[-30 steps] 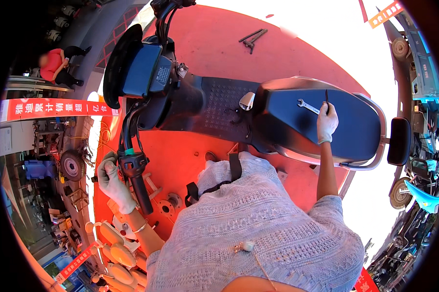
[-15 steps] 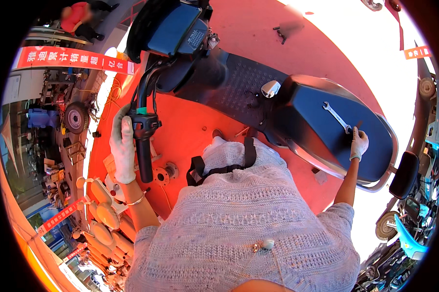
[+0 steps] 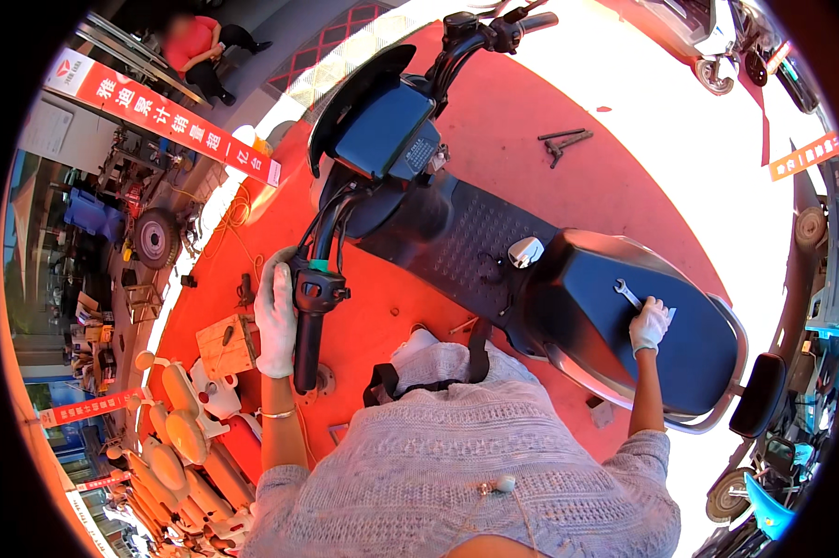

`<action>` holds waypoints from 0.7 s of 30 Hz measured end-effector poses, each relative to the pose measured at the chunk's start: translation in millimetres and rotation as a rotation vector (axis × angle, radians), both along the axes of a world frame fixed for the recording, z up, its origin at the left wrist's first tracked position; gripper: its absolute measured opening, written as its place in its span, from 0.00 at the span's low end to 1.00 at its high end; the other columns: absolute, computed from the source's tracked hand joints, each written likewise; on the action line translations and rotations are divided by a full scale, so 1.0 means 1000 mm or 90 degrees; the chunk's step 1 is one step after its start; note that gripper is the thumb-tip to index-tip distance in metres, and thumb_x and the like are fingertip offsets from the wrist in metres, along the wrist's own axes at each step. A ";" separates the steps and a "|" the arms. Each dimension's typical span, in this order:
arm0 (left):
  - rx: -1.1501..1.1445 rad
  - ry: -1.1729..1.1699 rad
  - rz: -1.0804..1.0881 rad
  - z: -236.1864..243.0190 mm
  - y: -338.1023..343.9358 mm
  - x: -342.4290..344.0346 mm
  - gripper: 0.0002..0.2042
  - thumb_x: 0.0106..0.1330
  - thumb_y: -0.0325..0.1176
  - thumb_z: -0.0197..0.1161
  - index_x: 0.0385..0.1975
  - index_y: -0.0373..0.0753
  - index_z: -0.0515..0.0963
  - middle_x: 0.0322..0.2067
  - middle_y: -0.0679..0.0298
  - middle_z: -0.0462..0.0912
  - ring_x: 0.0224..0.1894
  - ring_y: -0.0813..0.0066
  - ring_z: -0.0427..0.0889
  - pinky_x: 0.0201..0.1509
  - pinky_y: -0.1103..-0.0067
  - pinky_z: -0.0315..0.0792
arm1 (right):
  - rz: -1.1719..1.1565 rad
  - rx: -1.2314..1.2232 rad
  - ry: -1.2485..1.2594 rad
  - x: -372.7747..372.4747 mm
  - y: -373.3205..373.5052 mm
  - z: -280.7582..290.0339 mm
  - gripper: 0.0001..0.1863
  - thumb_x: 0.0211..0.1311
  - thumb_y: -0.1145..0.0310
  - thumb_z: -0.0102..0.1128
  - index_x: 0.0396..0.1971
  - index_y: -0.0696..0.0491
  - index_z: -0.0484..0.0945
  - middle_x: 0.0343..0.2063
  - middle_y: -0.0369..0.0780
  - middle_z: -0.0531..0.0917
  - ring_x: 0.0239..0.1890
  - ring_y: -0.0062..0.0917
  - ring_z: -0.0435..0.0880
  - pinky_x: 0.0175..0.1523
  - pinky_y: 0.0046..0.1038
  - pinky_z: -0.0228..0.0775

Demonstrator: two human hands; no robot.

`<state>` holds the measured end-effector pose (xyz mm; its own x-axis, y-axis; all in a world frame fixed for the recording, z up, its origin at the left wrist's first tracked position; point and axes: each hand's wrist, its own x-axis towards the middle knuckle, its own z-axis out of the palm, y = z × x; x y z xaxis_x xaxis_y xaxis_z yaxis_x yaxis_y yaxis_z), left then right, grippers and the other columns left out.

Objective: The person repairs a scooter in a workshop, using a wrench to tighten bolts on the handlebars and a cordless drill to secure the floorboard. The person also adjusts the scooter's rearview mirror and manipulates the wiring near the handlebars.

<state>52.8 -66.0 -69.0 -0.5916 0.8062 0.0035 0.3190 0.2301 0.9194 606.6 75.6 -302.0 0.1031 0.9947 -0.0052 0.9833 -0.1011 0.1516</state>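
An electric scooter stands across the view, its left handlebar grip (image 3: 308,352) nearest me. My left hand (image 3: 275,316), in a pale work glove, lies along the outer side of that grip, fingers stretched out beside the black switch housing (image 3: 319,291) with its green tab. On the black seat (image 3: 577,307) my gloved right hand (image 3: 650,327) is closed over a silver wrench (image 3: 627,293). The wrench's open-jaw end sticks out past the fingers; its other end is mostly covered. A mirror with a silver back (image 3: 525,252) rests where the footboard meets the seat.
Dark metal parts (image 3: 564,146) lie on the red floor beyond the scooter. At lower left are a wooden block (image 3: 224,347) and several orange-lit seats (image 3: 189,435). Another person (image 3: 194,46) sits at far left. More scooters (image 3: 768,507) stand along the right edge.
The view has shifted, showing more of the handlebar's far side. My right hand has moved from the wrench's ring end over its shank. My left hand remains beside the grip.
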 end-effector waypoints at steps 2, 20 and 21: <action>0.012 0.007 -0.013 -0.002 -0.001 -0.005 0.21 0.73 0.44 0.42 0.51 0.33 0.71 0.44 0.61 0.75 0.46 0.76 0.72 0.54 0.79 0.65 | -0.003 -0.042 -0.025 -0.007 0.007 0.008 0.09 0.46 0.76 0.53 0.31 0.55 0.75 0.35 0.45 0.78 0.41 0.42 0.76 0.49 0.41 0.66; 0.051 -0.005 -0.133 -0.029 -0.004 -0.028 0.19 0.72 0.46 0.42 0.49 0.38 0.72 0.26 0.71 0.72 0.22 0.86 0.65 0.25 0.84 0.60 | -0.147 0.144 0.944 -0.134 -0.048 0.090 0.12 0.67 0.68 0.52 0.46 0.56 0.75 0.22 0.31 0.72 0.16 0.08 0.64 0.18 0.12 0.54; 0.035 0.015 -0.126 -0.027 -0.005 -0.032 0.18 0.72 0.44 0.43 0.49 0.37 0.72 0.24 0.68 0.71 0.24 0.82 0.67 0.28 0.81 0.64 | -0.124 0.112 1.053 -0.150 -0.059 0.101 0.12 0.67 0.67 0.52 0.47 0.55 0.74 0.20 0.30 0.72 0.14 0.07 0.63 0.16 0.10 0.50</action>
